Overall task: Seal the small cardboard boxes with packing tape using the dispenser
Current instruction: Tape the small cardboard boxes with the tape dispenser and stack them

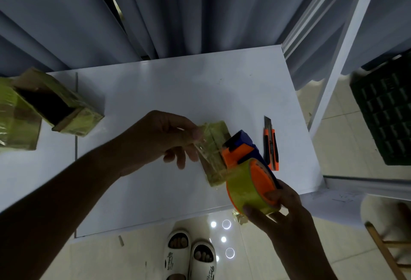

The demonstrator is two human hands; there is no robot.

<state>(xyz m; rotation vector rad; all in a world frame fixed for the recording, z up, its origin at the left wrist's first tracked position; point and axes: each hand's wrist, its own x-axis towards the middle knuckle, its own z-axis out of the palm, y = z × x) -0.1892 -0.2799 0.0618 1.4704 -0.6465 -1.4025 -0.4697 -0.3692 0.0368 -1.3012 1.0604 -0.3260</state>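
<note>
A small cardboard box wrapped in yellowish tape lies near the right front of the white table. My left hand pinches a stretch of clear tape above the box's left side. My right hand grips the yellow tape roll of the orange and blue dispenser, which is held just right of the box, its blade end pointing away from me. The tape runs from the roll across the box to my left fingers.
An open taped box and another taped box sit at the table's left edge. An orange utility knife lies right of the dispenser. A dark crate stands on the floor at right; curtains hang behind the table.
</note>
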